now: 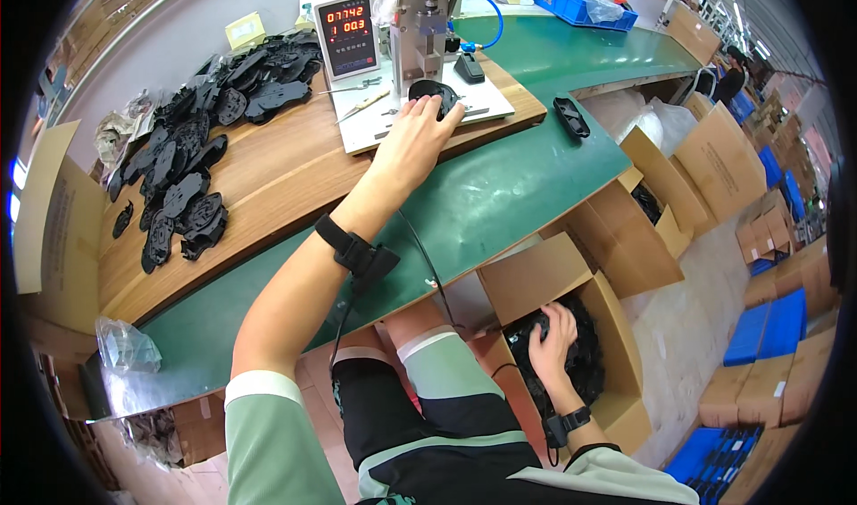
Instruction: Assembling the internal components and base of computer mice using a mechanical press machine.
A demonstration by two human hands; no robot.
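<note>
Placement of a black moulded part [433, 86] under the press [421, 36], judging by left grip [415, 137] clasped over its near side. With right grip [554, 344] down in the carton [618, 335], against dark pieces [585, 349]; cannot tell whether pinching any. Next, probably: settle the part, then withdraw left grip before any downstroke.

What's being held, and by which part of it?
Left hand: fingers on the near side of a black part at the press; whether gripped, can't tell. Right hand: in the box among black pieces; hold can't be told.
</note>
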